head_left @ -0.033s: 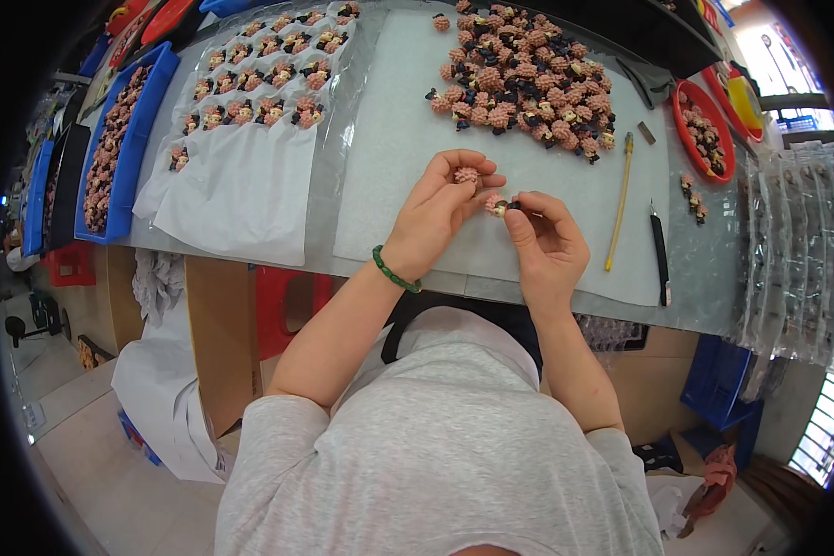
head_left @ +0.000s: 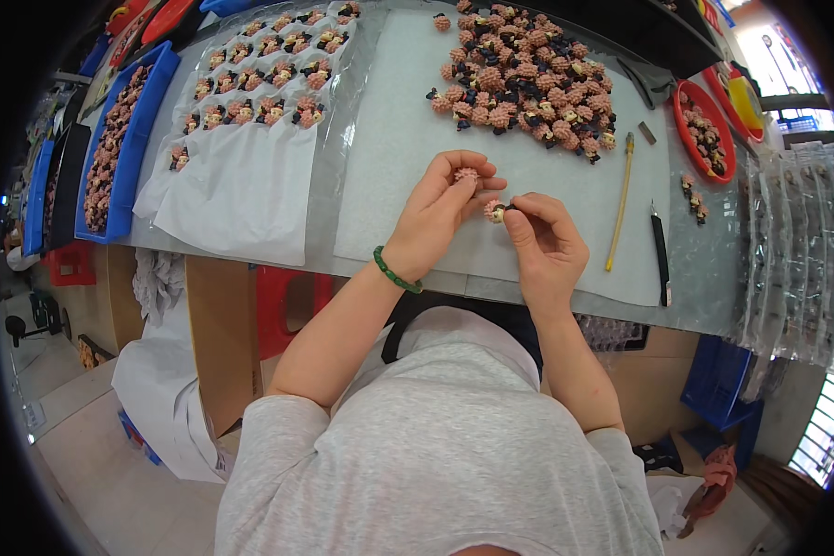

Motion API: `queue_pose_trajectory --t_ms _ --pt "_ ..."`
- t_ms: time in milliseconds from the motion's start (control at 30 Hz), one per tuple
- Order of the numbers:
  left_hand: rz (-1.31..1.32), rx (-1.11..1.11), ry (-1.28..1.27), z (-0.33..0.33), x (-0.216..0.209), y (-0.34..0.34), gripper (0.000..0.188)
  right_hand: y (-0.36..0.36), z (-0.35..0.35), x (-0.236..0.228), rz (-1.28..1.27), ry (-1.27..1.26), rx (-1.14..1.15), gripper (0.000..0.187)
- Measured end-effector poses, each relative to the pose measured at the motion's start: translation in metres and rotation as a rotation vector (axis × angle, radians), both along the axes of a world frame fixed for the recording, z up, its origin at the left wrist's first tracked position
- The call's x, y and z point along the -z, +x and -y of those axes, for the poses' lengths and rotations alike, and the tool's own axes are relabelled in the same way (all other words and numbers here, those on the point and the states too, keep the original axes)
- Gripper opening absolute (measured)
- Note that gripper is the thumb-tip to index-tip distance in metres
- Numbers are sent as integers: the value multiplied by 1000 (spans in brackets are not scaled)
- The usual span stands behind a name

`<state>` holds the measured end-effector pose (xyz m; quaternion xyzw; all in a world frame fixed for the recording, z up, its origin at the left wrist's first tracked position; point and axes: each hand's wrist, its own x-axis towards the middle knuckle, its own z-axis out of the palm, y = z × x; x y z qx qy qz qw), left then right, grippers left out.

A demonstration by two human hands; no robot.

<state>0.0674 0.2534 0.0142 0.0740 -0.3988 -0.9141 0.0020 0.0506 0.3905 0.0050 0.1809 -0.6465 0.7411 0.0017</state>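
Observation:
My left hand, with a green bead bracelet on its wrist, is closed on a small figurine with bumpy pink hair, partly hidden by the fingers. Close beside it, my right hand pinches a second figurine by its dark end between thumb and fingertips. That one shows pink bumpy hair and a pale face part. Both hands are held above the near part of the white sheet. Beyond them lies a heap of similar pink and black figurines.
At left, figurines stand in rows on white paper, beside a blue bin of more pieces. To the right lie a yellow stick, a black pen-like tool, a small metal bar and a red bowl of figurines.
The figurine in my right hand has turned slightly, and its pale part shows more. My left fingers have shifted a little. Everything else stays in place.

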Motion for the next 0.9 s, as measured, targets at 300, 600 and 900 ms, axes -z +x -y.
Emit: queue_pose_trajectory --t_ms 300,600,900 --pt "-242 76 -693 -6 -4 24 42 2 6 0 48 0 12 9" --pt "-163 -383 -1036 60 -46 32 35 5 -2 -1 149 95 -8 34" --pt "394 -752 -2020 243 -22 47 32 4 1 -7 125 103 -14 31"
